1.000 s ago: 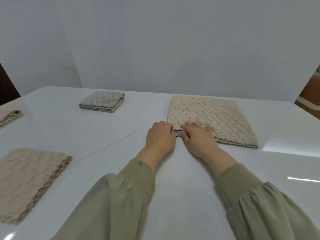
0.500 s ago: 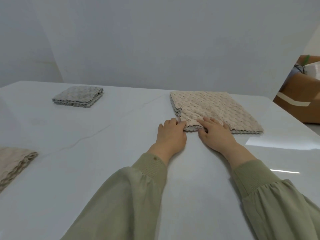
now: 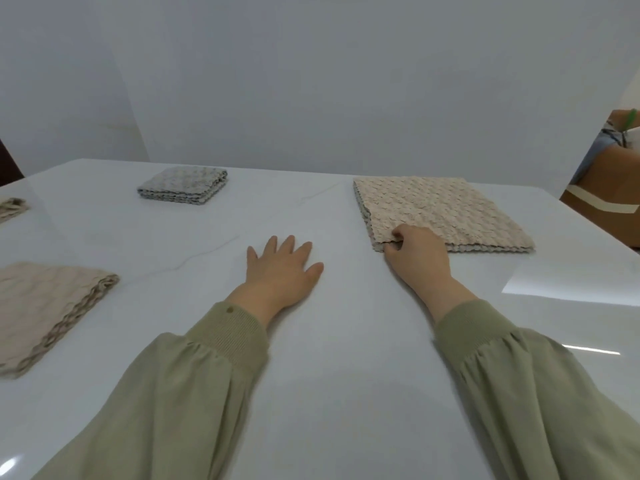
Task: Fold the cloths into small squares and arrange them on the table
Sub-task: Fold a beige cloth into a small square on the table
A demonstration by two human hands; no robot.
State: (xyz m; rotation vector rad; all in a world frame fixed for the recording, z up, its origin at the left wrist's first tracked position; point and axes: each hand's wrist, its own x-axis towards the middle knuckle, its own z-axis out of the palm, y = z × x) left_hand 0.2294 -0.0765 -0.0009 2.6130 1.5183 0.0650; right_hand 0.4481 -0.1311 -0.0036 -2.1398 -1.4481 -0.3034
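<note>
The beige, bumpy-textured cloth lies folded flat on the far right of the white desk, with layered edges along its near side. The right grip pinches its near left corner. The left grip, at that corner half a second ago, now rests spread wide on the desk, apart from the cloth.

We see soft, even, cool light, a bright glare patch on the glossy table at right, thin glints near its front, only faint shadows, wide-angle bending at our frame's edges, sleeves slightly soft.
</note>
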